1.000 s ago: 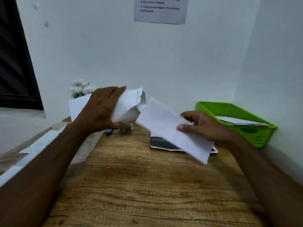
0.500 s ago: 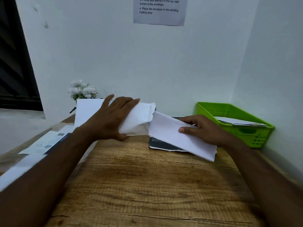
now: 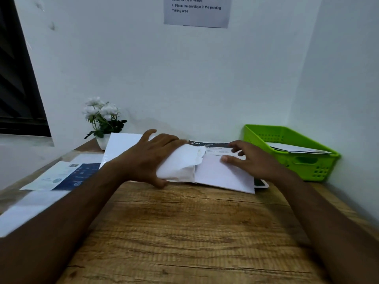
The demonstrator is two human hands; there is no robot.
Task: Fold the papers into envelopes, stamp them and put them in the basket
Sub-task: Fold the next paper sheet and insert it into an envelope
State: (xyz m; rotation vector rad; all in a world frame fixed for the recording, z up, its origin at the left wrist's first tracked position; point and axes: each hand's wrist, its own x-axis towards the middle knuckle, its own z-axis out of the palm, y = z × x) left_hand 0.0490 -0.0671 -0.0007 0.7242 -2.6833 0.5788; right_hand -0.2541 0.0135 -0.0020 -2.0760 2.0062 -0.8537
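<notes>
My left hand [image 3: 150,155] grips a white envelope [image 3: 180,163] with a torn flap edge, held low over the far part of the wooden table [image 3: 184,232]. A folded white paper [image 3: 223,175] lies flat to its right, its left end meeting the envelope's mouth. My right hand [image 3: 248,158] rests on this paper with the fingers spread. Under the paper lies a printed sheet with a dark header [image 3: 207,144]. The green basket [image 3: 291,152] stands at the far right with envelopes inside.
A small pot of white flowers [image 3: 102,117] stands at the back left. A white sheet [image 3: 121,147] and a blue-and-white leaflet [image 3: 67,176] lie on the left of the table. An instruction notice [image 3: 196,11] hangs on the wall. Walls close the back and right sides.
Both hands have come down to the table. The folded paper, held up in the air before, now lies flat with its end at the envelope's mouth, and my right fingers have spread.
</notes>
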